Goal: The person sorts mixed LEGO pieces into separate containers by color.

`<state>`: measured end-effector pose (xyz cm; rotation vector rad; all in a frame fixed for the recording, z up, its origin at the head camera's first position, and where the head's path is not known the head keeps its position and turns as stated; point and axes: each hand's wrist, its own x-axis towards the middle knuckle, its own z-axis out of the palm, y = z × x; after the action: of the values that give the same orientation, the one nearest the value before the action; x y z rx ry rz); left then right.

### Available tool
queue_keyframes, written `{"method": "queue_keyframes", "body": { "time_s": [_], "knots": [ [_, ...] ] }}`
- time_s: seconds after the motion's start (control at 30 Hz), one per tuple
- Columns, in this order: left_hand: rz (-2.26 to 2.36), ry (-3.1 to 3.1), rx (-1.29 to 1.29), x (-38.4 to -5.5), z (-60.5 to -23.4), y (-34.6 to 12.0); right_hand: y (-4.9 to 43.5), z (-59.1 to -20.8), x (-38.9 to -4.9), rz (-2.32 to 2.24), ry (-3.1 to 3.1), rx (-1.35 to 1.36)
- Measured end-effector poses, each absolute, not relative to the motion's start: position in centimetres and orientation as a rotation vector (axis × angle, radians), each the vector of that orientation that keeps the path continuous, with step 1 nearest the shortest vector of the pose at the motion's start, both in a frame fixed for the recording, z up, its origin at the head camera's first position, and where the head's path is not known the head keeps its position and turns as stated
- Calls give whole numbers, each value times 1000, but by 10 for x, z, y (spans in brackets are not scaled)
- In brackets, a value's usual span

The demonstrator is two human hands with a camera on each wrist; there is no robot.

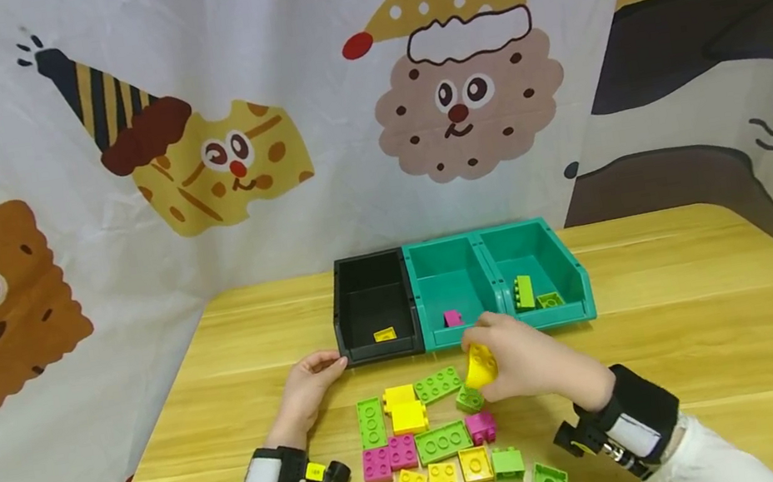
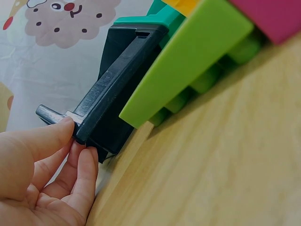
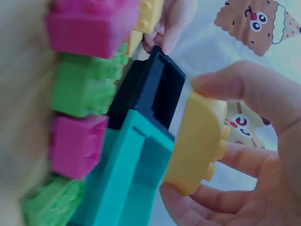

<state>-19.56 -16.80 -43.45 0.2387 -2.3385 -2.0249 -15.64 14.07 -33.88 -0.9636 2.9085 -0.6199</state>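
Your left hand [image 1: 307,390] pinches the black bin [image 1: 383,349] by its near-left corner; your right hand [image 1: 529,355] grips a yellow block [image 1: 482,364]; worktop [image 1: 712,282] spreads along the right.

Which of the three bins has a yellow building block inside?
The black bin, leftmost in the row; the middle teal bin has a pink block, the right teal bin green blocks.

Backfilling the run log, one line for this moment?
left hand: grips black bin; right hand: holds yellow block; black bin: yellow piece; middle bin: pink piece; right bin: green pieces
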Motion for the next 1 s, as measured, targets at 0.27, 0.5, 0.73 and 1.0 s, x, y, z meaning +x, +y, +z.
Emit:
{"method": "queue_keyframes", "body": {
  "time_s": [0.27, 0.5, 0.73, 1.0],
  "knots": [
    [-2024, -2335, 235, -195, -433, -167, 104, -310, -185, -696, 2940, -892],
    [-2010, -2352, 236, -194, -431, -167, 78, -301, -205, -769, 2956, -810],
    [-2032, -2335, 225, -194, -433, -169, 53, -297, -220, -859, 2943, -769],
    [-2034, -2348, 221, -193, -432, -167, 39, -310, -231, -861, 2953, -728]
  ]
}}
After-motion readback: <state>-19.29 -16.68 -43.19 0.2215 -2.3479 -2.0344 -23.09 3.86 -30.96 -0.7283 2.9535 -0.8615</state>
